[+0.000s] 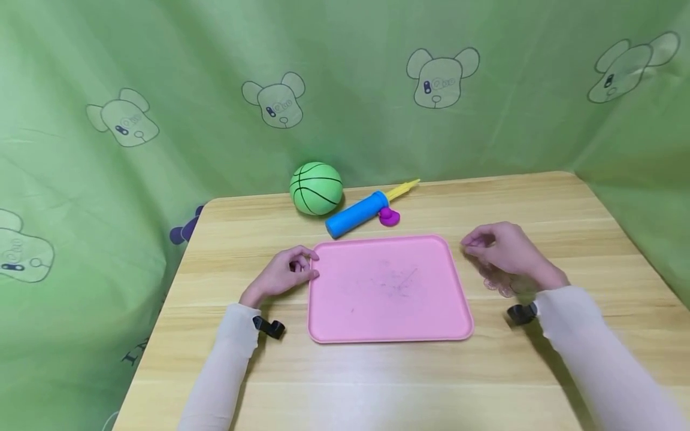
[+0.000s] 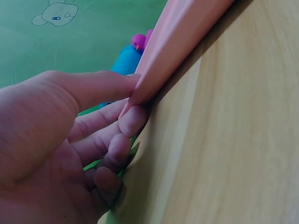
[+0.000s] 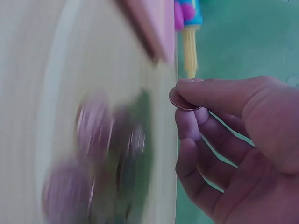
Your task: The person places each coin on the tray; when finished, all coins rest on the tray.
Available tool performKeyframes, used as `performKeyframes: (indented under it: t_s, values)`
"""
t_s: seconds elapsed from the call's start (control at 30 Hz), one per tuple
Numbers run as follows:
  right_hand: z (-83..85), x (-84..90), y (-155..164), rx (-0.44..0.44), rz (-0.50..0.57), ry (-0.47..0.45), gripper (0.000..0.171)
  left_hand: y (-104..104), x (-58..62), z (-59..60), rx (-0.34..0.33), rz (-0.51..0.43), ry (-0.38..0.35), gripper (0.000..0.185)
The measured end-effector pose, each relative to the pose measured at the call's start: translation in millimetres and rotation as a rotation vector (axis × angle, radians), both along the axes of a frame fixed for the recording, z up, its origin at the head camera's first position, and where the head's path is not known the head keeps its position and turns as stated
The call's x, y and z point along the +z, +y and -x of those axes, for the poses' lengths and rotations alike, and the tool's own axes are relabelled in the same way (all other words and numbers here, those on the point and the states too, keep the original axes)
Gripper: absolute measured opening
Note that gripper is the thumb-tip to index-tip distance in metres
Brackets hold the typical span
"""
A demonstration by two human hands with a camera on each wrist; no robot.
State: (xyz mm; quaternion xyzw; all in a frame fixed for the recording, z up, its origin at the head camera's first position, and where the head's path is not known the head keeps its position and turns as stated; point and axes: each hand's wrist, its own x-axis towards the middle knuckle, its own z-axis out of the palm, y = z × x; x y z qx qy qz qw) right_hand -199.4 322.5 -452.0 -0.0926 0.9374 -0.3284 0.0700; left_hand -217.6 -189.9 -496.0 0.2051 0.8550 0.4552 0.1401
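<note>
Coin (image 3: 185, 102) pinched in right hand (image 1: 504, 251) just right of tray (image 1: 388, 335), left hand (image 1: 283, 274) gripping its left rim: mid-carry, next needing a move over the tray and release.

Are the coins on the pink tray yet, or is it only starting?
Only starting. The pink tray holds nothing yet. The left hand grips its edge, and the right hand pinches one coin in its fingers. More coins lie on the table beside the tray.
</note>
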Motion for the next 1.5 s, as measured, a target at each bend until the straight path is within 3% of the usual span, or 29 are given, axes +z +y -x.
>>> performKeyframes:
  t_s: [0.1,0.33,0.5,0.93,1.2,1.5]
  values:
    - [5.7,1.0,-18,0.011,0.024,0.031,0.020,1,1.1,0.5,0.009,-0.010,-0.010,0.033]
    - [12.1,-3.5,-73,0.008,0.136,-0.028,0.024,1,-0.9,-4.2,0.012,-0.010,-0.041,0.035]
    - [24.5,-2.3,-114,0.070,0.171,0.022,0.021,1,0.8,-3.5,0.020,-0.035,-0.024,0.036]
    - [32.0,-2.0,-201,0.204,0.232,-0.032,0.019,2,0.4,-3.8,0.060,-0.021,-0.030,0.038]
    - [24.7,-5.6,-236,0.268,0.275,-0.056,0.020,4,-0.9,-7.1,0.116,-0.058,-0.073,0.042]
    - [28.5,-16.5,-256,0.224,0.282,-0.063,0.015,8,1.2,-8.2,0.148,-0.034,-0.075,0.042]
